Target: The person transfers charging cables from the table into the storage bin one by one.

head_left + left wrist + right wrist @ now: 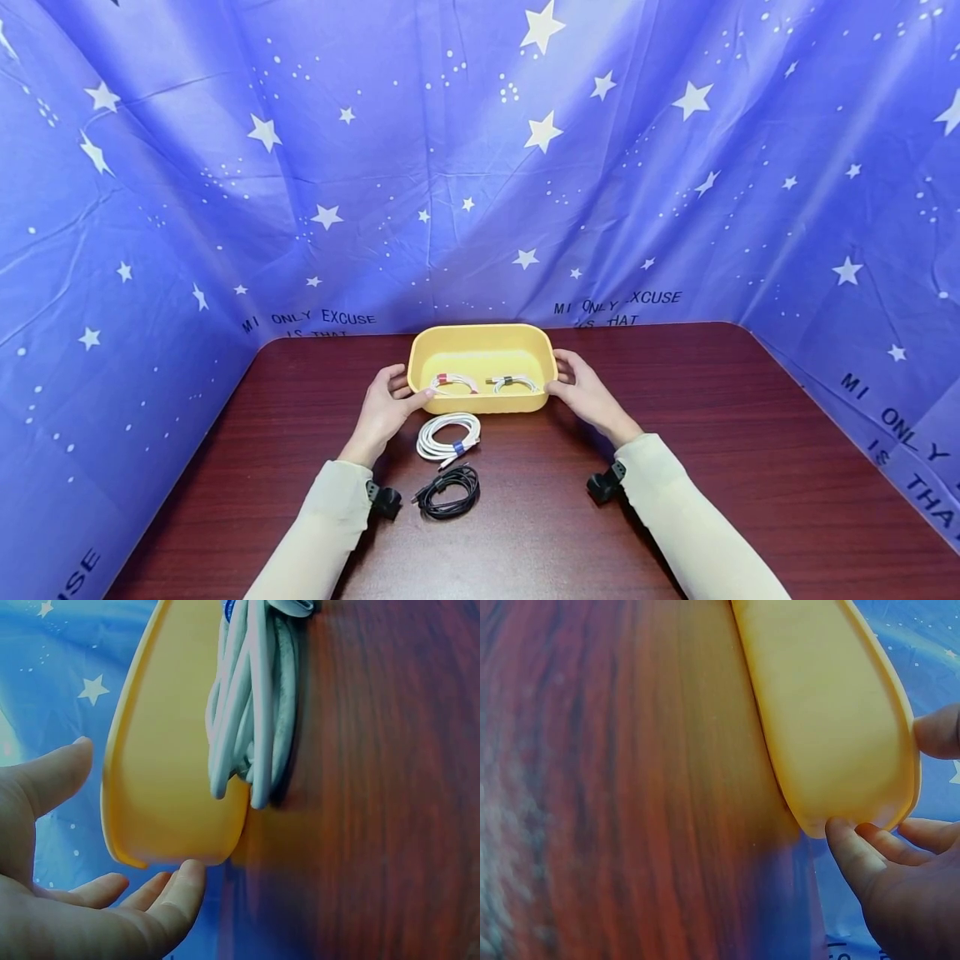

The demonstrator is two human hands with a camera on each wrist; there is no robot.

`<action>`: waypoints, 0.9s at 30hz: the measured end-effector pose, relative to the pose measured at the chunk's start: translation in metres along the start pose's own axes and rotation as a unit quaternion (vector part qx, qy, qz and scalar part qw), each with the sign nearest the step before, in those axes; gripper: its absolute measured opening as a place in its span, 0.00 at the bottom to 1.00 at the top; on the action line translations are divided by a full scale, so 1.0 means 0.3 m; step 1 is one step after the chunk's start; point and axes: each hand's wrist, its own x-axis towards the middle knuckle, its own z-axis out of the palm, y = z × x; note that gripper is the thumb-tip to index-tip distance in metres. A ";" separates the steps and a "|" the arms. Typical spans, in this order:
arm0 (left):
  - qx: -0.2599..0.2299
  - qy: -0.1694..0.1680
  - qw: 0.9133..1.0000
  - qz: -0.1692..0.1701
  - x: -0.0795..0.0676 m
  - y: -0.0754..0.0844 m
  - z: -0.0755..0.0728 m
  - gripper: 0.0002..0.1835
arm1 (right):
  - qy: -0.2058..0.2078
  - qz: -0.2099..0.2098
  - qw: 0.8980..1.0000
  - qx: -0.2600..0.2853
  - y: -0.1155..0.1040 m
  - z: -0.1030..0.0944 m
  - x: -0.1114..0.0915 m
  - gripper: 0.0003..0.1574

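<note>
A yellow oblong bin [487, 404] stands near the table's far edge, with both hands around its ends. Inside lie a white cable with a red tie [442, 380] and a white cable with a dark tie [513, 381]. At the left end is my left hand [381, 412]; in the left wrist view its thumb stands apart from the wall and its fingertips meet the bin's end. My right hand [592, 398] holds the right end, thumb on the rim and fingers against the end wall. A coiled white cable with a blue tie [426, 444] lies just in front.
Nearer on the dark red wood table [525, 533] lies a coiled black cable [471, 497], between the forearms. A blue curtain with stars [480, 167] surrounds the table at the back and sides.
</note>
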 end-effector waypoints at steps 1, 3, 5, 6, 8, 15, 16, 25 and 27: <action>0.002 0.000 1.000 0.000 -0.001 0.001 -0.001 0.40 | -0.001 0.001 1.000 0.000 0.000 0.000 -0.001 0.40; 0.004 -0.001 1.000 0.002 -0.004 0.003 -0.003 0.39 | 0.000 0.004 1.000 0.002 0.000 0.000 -0.002 0.40; 0.006 -0.001 1.000 0.002 -0.006 0.005 -0.005 0.38 | -0.001 0.004 1.000 -0.002 0.002 0.000 -0.002 0.41; 0.008 0.000 1.000 0.002 -0.008 0.006 -0.007 0.38 | -0.001 0.004 1.000 -0.003 0.002 0.001 -0.001 0.41; 0.010 0.003 1.000 0.001 -0.013 0.008 -0.009 0.39 | -0.001 0.005 1.000 -0.005 0.004 0.001 0.001 0.40; 0.030 -0.003 1.000 0.000 -0.032 0.007 -0.014 0.38 | -0.009 0.015 1.000 0.004 -0.055 0.001 -0.016 0.40; 0.034 -0.004 0.999 0.003 -0.034 0.007 -0.014 0.38 | -0.009 0.014 1.000 0.007 -0.068 0.002 -0.020 0.40; 0.059 -0.011 0.998 0.011 -0.053 0.007 -0.031 0.36 | -0.007 0.008 1.000 0.006 -0.023 0.001 -0.005 0.39; 0.062 -0.013 0.998 0.011 -0.056 0.007 -0.035 0.35 | -0.003 0.005 1.000 0.003 -0.005 -0.001 0.000 0.39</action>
